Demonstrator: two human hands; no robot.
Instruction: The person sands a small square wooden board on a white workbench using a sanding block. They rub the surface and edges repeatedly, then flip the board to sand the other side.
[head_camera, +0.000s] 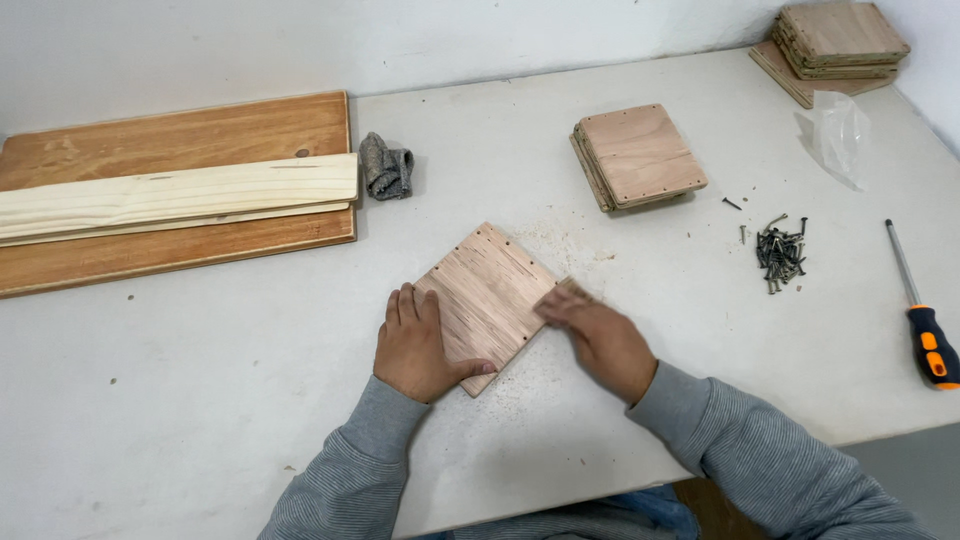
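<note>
A square plywood piece with small holes along its edges lies turned like a diamond on the white table. My left hand presses flat on its lower left corner, thumb across the wood. At the right edge of the piece, my right hand is blurred and closed on a small brownish thing, perhaps sandpaper. Sawdust lies scattered around the piece.
A stack of similar plywood squares sits further back, and another stack at the far right corner. A pile of dark screws, a screwdriver, a plastic bag, a grey rag and long boards lie around.
</note>
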